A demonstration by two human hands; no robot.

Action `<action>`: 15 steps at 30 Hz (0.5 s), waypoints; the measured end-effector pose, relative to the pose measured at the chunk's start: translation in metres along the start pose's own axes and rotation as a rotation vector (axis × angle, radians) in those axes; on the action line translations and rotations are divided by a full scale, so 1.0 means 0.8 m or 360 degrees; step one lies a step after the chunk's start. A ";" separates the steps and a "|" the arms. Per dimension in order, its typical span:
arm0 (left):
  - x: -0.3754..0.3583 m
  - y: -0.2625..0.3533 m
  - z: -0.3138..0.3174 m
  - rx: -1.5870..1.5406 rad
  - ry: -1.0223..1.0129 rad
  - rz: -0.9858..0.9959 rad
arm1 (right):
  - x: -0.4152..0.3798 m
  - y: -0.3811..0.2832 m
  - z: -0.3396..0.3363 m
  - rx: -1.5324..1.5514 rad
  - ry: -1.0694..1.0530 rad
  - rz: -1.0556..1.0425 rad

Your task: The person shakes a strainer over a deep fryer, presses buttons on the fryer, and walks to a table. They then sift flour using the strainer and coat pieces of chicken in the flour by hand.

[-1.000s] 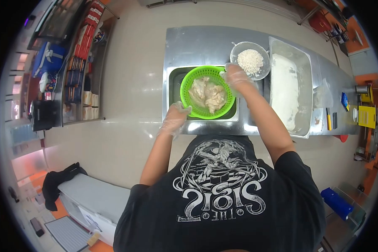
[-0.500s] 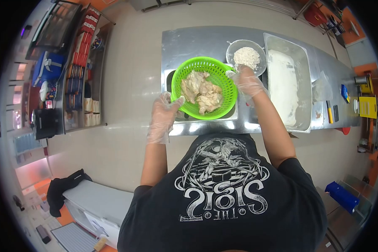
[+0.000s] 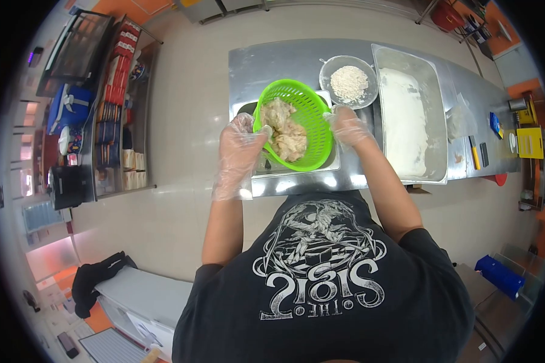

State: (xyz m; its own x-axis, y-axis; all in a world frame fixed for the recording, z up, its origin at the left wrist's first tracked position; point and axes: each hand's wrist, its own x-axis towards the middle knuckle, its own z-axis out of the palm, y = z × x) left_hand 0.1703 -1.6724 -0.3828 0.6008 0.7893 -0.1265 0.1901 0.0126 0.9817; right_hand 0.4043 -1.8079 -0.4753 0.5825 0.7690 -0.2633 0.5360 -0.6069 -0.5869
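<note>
A green slotted basket (image 3: pixel 317 130) is tilted over the metal sink (image 3: pixel 336 162), with pale, wet, coated pieces (image 3: pixel 287 138) lying toward its left side. My left hand (image 3: pixel 242 145), in a clear plastic glove, is closed on the basket's left rim. My right hand (image 3: pixel 347 125), gloved the same way, grips the rim on the right. Behind it stands a round sieve (image 3: pixel 324 77) holding off-white crumbs (image 3: pixel 349 83). Right of my right hand is a deep metal tray (image 3: pixel 437 121) with white powder (image 3: pixel 401 124) in it.
The steel table (image 3: pixel 254 66) carries a clear plastic bag (image 3: pixel 461 121), a yellow-and-black tool (image 3: pixel 474 152) and a dark flat item (image 3: pixel 484 150) on the right. A shelf rack (image 3: pixel 108 115) stands at the left, and a grey-topped cabinet (image 3: pixel 148 290) at the lower left.
The basket has tilted, its right side rising, and looks narrower. The pieces have shifted toward its left side. Both hands still hold the rim, and the camera view has moved slightly.
</note>
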 end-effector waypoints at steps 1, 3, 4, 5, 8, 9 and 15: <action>0.000 -0.001 0.002 -0.0004 -0.0006 0.0010 | -0.001 0.004 0.005 -0.0011 -0.0008 -0.0006; -0.001 0.004 0.004 0.0160 0.0005 0.0048 | 0.000 0.013 0.017 -0.0035 -0.0023 -0.0016; -0.001 0.008 0.004 0.0237 0.0004 0.0071 | 0.003 0.020 0.031 -0.0099 0.0008 -0.0067; -0.001 0.012 0.003 0.0408 0.0004 0.0098 | 0.006 0.028 0.047 -0.0166 0.0043 -0.0104; 0.001 0.020 0.010 0.0560 -0.0062 0.0124 | 0.002 0.024 0.037 -0.0288 -0.0294 -0.0061; -0.001 0.021 0.015 0.0401 -0.0078 0.0056 | 0.002 0.026 0.039 -0.0152 -0.0319 0.0039; -0.001 0.025 0.022 0.0284 -0.0072 -0.0016 | 0.007 0.030 0.050 -0.0013 -0.0331 0.0134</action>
State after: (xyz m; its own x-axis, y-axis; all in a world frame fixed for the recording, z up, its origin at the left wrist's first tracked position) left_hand 0.1870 -1.6835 -0.3654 0.6316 0.7613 -0.1465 0.3289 -0.0920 0.9399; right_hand 0.3961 -1.8099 -0.5213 0.4872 0.7400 -0.4636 0.4964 -0.6715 -0.5502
